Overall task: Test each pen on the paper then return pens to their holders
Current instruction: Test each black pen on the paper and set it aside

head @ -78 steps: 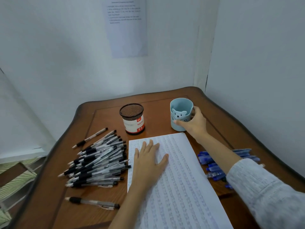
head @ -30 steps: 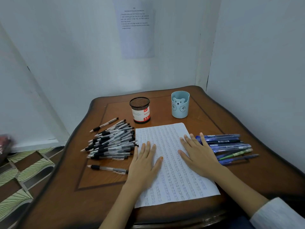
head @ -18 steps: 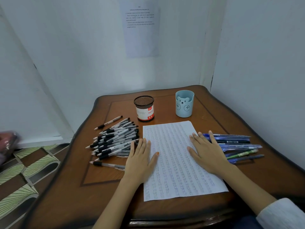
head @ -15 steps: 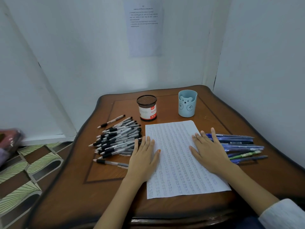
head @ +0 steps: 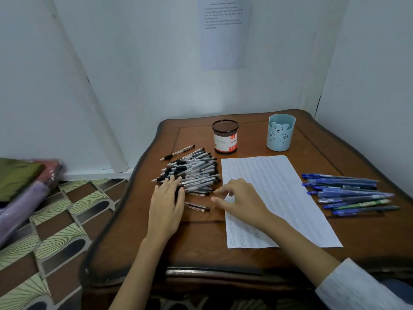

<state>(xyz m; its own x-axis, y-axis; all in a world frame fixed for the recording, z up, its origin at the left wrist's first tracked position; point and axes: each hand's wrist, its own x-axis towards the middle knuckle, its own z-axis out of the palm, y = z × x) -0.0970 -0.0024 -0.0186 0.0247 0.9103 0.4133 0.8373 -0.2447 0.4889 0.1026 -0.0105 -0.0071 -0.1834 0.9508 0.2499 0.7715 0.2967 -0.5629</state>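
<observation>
Head view, I see clear-barrelled black-grip pens (head: 192,173) heaped, long axes left-right; left hand (head: 166,201) flat, right hand (head: 240,201) fingers loosely spread, both empty.

Home corner: patterned floor tiles (head: 67,220), wooden table (head: 201,247)

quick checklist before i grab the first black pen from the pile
1. Left hand free to pick: ok, open and flat, fingertips on the near edge of the black pen pile.
2. Right hand free: ok, it holds nothing and hovers over the left edge of the paper.
3. Paper flat with room to test: ok, though it is already covered with faint writing.
4. Mesh holder upright and open: ok; whether it is empty, cannot tell.
5. Blue bear cup upright: ok.
6. Blue pens kept apart, right of the paper: ok.
</observation>
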